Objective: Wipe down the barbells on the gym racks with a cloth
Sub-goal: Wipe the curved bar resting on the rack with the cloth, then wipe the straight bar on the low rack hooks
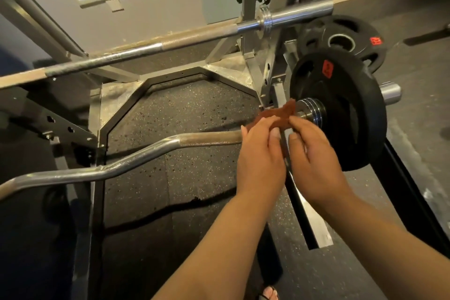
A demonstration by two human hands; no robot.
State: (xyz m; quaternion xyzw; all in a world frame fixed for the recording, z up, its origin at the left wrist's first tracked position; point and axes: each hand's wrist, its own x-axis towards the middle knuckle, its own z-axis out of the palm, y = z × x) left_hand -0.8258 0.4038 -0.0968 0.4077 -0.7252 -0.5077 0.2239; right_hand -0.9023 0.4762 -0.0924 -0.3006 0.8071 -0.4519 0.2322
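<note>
Rust-brown cloth (272, 117) pinched between left hand (260, 153) and right hand (314, 153) at the collar end of the curved chrome barbell (207, 140), beside 1 black weight plate (341, 109); wiping judged mid-course, straight steel barbell (170, 43) above possibly pending

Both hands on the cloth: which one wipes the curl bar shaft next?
Left, probably. The left hand pinches the cloth directly over the curl bar shaft, which runs off to its side; the right hand holds it by the weight plate.
</note>
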